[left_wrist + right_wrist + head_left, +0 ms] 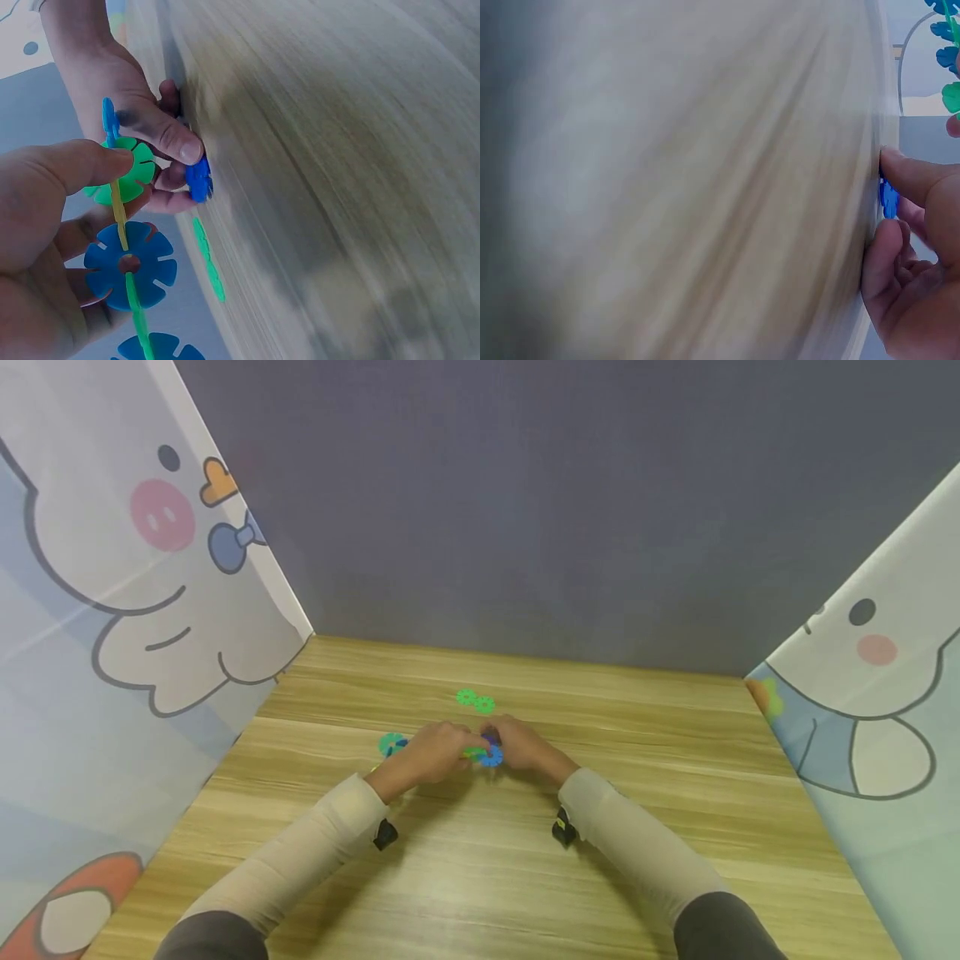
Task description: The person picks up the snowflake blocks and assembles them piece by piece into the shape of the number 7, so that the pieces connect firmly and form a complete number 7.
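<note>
Over a wood-grain tabletop (465,877), a chain of slotted plastic discs (154,266) is pinched near one end by the left hand (431,753) (presumably to leave that end exposed), and a dark-blue disc (199,180) is pinched nearby by the right hand (527,746).

A chain of interlocked, slotted blue, green and yellow discs (155,262) is pinched in the left hand (431,755); a dark-blue slotted piece (198,180) sits apart in the right hand (525,748).
</note>
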Motion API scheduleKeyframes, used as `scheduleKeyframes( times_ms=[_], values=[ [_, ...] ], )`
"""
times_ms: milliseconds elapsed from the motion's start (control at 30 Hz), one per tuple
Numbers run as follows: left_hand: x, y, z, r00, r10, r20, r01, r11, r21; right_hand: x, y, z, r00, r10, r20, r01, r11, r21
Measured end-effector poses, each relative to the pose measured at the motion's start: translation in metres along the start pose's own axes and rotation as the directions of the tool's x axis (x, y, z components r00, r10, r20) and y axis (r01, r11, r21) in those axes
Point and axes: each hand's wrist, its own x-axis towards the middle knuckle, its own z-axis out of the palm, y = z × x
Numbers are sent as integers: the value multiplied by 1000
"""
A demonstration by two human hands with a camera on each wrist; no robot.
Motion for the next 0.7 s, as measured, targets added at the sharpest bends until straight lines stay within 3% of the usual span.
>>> scheduleKeyframes(
  times_ms=[267,700],
  values=[
    [4,2,1,1000,-7,17,7,1000,-5,-9,10,-8,1000,-2,8,1,999,54],
    [9,3,2,999,-32,27,33,999,-34,-27,19,-16,998,3,-63,2,997,82]
  ],
)
